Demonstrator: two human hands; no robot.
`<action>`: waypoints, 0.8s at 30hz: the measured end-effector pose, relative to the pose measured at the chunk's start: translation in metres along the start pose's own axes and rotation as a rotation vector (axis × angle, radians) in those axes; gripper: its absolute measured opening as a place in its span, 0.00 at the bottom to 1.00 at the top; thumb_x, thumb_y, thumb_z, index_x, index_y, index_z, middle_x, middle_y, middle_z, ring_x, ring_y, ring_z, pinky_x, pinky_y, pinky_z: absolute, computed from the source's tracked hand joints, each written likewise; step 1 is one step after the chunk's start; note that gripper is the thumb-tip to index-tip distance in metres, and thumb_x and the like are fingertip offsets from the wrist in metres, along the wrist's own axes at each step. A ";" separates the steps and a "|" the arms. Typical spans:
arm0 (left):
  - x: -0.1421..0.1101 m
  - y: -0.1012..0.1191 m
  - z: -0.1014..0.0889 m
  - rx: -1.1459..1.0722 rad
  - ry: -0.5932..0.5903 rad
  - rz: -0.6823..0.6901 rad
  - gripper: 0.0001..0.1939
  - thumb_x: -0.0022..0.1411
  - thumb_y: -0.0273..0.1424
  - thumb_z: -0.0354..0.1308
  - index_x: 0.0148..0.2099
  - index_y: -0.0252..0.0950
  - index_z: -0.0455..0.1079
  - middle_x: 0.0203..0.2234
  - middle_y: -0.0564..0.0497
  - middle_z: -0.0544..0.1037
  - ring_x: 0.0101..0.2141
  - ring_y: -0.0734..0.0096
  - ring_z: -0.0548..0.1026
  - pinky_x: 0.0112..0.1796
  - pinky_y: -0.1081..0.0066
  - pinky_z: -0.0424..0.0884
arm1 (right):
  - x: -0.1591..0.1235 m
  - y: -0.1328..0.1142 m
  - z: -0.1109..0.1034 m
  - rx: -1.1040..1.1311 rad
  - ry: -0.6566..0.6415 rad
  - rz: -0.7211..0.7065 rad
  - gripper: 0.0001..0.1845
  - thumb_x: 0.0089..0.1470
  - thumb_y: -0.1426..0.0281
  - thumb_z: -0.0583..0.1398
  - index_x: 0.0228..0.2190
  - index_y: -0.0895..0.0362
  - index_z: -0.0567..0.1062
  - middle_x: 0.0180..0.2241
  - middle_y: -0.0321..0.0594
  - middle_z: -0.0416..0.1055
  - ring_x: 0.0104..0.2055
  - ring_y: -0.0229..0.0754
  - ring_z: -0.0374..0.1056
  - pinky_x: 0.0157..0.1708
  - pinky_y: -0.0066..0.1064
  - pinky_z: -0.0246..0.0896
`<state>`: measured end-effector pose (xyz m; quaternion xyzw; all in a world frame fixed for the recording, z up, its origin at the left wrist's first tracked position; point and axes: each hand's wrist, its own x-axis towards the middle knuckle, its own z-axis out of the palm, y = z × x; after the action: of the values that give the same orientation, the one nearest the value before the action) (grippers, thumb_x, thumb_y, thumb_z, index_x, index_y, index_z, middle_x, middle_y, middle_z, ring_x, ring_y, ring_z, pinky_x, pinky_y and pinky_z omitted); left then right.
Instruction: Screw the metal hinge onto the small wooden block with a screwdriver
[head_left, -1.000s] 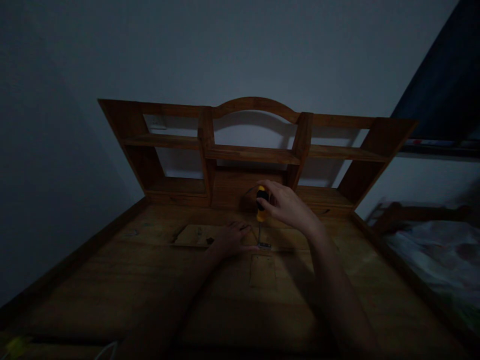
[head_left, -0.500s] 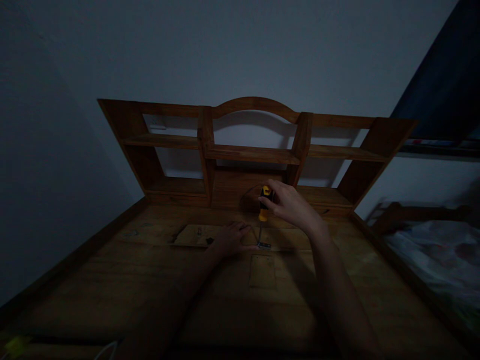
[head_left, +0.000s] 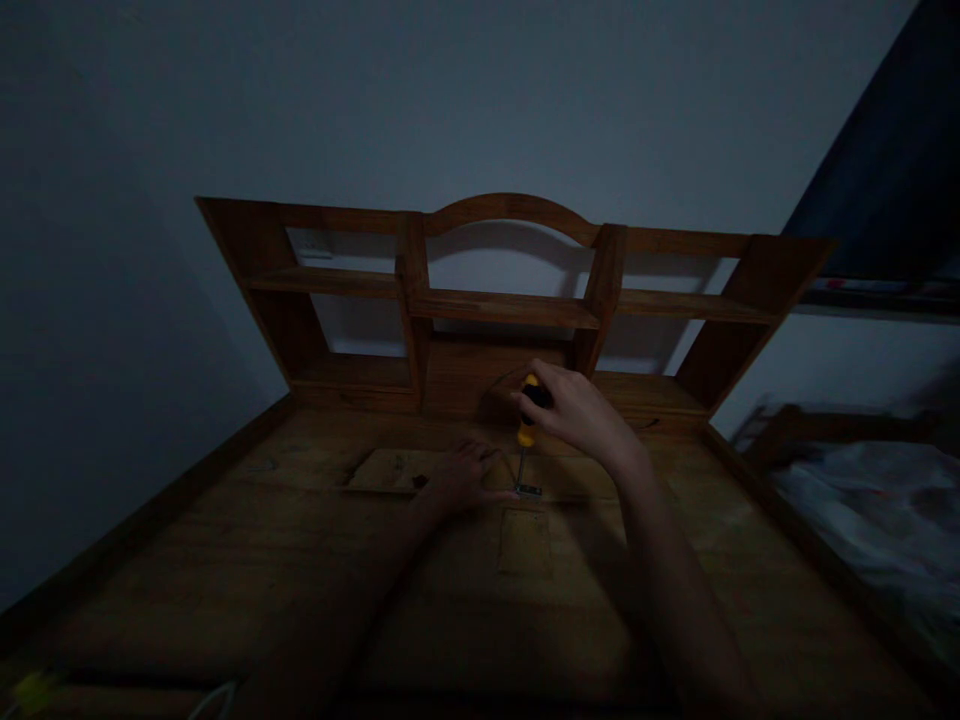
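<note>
My right hand is closed round the yellow and black handle of a screwdriver, which stands nearly upright. Its tip rests on a small metal bracket at the edge of a flat wooden board. My left hand lies on that board just left of the bracket, fingers flat and pressing down. Both sit on a wooden desk top in dim light.
A wooden hutch with shelves and an arched top stands at the back of the desk against a pale wall. A smaller wooden piece lies in front of the bracket. A bed with light bedding is at the right.
My right hand has turned slightly on the screwdriver handle, which now leans a little differently. My left hand and the board have stayed put.
</note>
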<state>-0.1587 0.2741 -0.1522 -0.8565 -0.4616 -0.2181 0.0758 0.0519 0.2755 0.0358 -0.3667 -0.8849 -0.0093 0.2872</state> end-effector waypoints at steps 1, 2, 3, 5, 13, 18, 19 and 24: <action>0.000 0.000 0.000 0.003 0.002 0.003 0.38 0.57 0.62 0.52 0.57 0.38 0.70 0.48 0.42 0.73 0.49 0.54 0.70 0.53 0.56 0.65 | 0.000 0.000 0.001 -0.017 0.003 0.005 0.13 0.61 0.60 0.56 0.42 0.57 0.69 0.39 0.44 0.73 0.37 0.45 0.69 0.37 0.33 0.58; 0.000 0.000 0.000 0.004 0.004 0.004 0.39 0.57 0.62 0.52 0.57 0.39 0.69 0.48 0.42 0.73 0.49 0.54 0.70 0.52 0.56 0.65 | 0.000 0.000 0.001 -0.020 0.002 0.002 0.15 0.61 0.60 0.56 0.44 0.57 0.69 0.41 0.45 0.73 0.39 0.46 0.69 0.38 0.33 0.59; 0.000 0.000 0.001 0.004 0.005 0.004 0.39 0.57 0.62 0.52 0.58 0.39 0.69 0.49 0.42 0.73 0.48 0.54 0.71 0.52 0.56 0.65 | 0.000 0.001 0.001 -0.009 -0.002 -0.008 0.17 0.60 0.60 0.57 0.48 0.57 0.69 0.45 0.46 0.72 0.42 0.46 0.70 0.41 0.34 0.60; 0.000 -0.001 0.001 0.002 0.004 0.004 0.40 0.56 0.63 0.51 0.58 0.39 0.69 0.49 0.41 0.73 0.48 0.54 0.71 0.52 0.55 0.65 | -0.001 0.003 0.001 0.040 -0.014 -0.042 0.22 0.59 0.64 0.57 0.54 0.56 0.66 0.51 0.46 0.70 0.47 0.47 0.69 0.46 0.35 0.60; 0.000 -0.001 0.001 0.008 0.009 0.022 0.40 0.56 0.64 0.50 0.56 0.36 0.70 0.47 0.42 0.74 0.48 0.54 0.71 0.53 0.56 0.64 | 0.000 0.001 0.003 -0.056 0.013 -0.023 0.13 0.63 0.61 0.55 0.43 0.56 0.69 0.40 0.44 0.73 0.40 0.45 0.70 0.38 0.33 0.59; 0.000 0.000 -0.001 0.008 0.009 0.023 0.39 0.57 0.63 0.51 0.56 0.37 0.69 0.46 0.42 0.74 0.47 0.55 0.71 0.52 0.56 0.64 | 0.001 -0.002 0.006 -0.122 0.035 0.007 0.18 0.63 0.53 0.54 0.41 0.55 0.68 0.37 0.44 0.73 0.36 0.46 0.70 0.35 0.33 0.58; 0.000 0.000 -0.001 0.003 0.010 0.025 0.39 0.57 0.63 0.51 0.56 0.38 0.69 0.46 0.42 0.74 0.48 0.55 0.71 0.53 0.56 0.64 | 0.001 -0.001 0.005 -0.107 0.027 0.006 0.18 0.62 0.54 0.54 0.43 0.55 0.68 0.38 0.44 0.73 0.37 0.47 0.70 0.36 0.34 0.58; 0.001 0.000 -0.002 -0.005 0.014 0.028 0.40 0.56 0.64 0.51 0.56 0.37 0.70 0.46 0.42 0.74 0.48 0.54 0.71 0.53 0.56 0.64 | 0.001 0.002 0.003 -0.014 0.029 -0.028 0.16 0.61 0.69 0.53 0.50 0.57 0.68 0.47 0.46 0.71 0.46 0.47 0.68 0.47 0.35 0.59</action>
<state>-0.1592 0.2745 -0.1501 -0.8615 -0.4487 -0.2240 0.0801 0.0511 0.2781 0.0337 -0.3561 -0.8856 -0.0248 0.2973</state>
